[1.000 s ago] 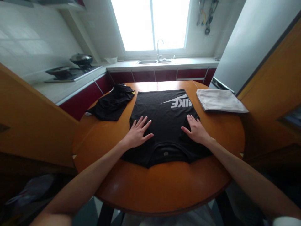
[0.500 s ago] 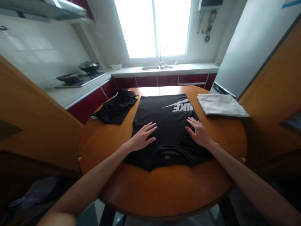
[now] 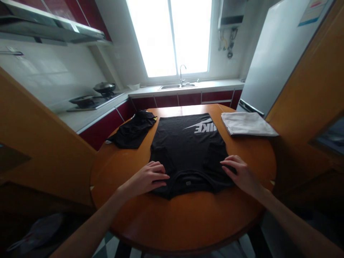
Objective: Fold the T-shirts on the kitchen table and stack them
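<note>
Under my fingers on the round wooden table (image 3: 188,215) lies the black T-shirt (image 3: 188,147), spread flat, its collar between my hands. Beyond my fingertips sit a folded white cloth (image 3: 247,124) and a crumpled black garment (image 3: 133,130). My left hand (image 3: 146,178) curls on the near shoulder corner; my right hand (image 3: 240,173) rests likewise, fingers bent, gripping nothing that I can see.

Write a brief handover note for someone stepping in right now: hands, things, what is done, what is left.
Left hand: fingers curled on the near left edge of the black shirt, by the collar.
Right hand: on its near right edge.
Shirt lies flat on the round table, logo at the far end.
Done: shirt spread out.
Left: no fold made yet.
Beside it: crumpled black garment left, folded white cloth right.
</note>
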The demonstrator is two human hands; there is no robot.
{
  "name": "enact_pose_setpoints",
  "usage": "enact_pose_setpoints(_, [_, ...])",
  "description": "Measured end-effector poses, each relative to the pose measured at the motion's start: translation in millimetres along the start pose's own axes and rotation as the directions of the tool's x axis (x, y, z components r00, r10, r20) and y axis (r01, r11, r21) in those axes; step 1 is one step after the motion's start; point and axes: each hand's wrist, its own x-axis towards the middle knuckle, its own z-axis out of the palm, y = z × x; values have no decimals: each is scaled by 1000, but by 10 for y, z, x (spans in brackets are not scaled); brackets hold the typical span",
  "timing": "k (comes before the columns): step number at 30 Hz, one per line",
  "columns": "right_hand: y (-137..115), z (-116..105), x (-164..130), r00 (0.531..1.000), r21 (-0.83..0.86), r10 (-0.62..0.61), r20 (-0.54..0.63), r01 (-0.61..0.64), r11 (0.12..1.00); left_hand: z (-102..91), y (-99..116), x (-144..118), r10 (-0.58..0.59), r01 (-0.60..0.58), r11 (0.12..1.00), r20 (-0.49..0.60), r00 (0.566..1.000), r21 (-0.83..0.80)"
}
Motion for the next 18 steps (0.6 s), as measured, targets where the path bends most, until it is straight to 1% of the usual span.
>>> enact_pose_setpoints(3, [-72,-94,-265,996,-33,-57,75,60,998,-16,133,-210,-10,10,1000,-4,1000,-6])
enact_pose_setpoints(7, [-84,-147,-449,979,-83,-130,159,145,986,-14,221,-423,-26,26,999,-13,1000,35])
enact_pose_setpoints(12, [15,-138,-502,965,-159,-160,210,195,968,20,220,-584,-56,58,993,-27,998,104])
enact_pose_setpoints(18, [77,-147,-509,954,-193,-183,238,232,953,91,167,-680,-96,102,980,-42,994,170])
